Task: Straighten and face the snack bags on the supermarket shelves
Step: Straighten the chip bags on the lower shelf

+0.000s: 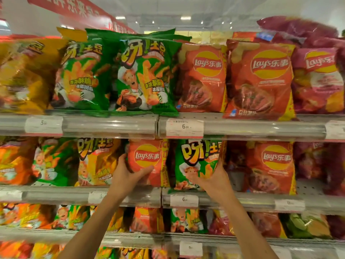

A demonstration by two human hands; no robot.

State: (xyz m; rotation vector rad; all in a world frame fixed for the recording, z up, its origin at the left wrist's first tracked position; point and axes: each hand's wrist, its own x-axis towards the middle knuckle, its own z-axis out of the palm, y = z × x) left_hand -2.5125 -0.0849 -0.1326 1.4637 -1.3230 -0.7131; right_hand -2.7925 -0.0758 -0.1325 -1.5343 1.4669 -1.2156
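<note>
While left hand (128, 176) fingers grip the orange bag (147, 161), right hand (214, 181) fingers grip the green bag (196, 161).

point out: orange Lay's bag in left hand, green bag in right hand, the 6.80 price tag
orange Lay's bag (147, 156): head view, on the yellow-and-red logo.
green bag (197, 157): head view, on the upper front panel.
6.80 price tag (184, 128): head view, on the tag's middle.

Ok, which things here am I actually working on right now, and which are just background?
In the job:
- left hand, holding the orange Lay's bag
- right hand, holding the green potato-stick bag
- second shelf they stand on

Background:
- top-shelf green bags
- top-shelf orange Lay's bags
- price tag
- red banner
</note>
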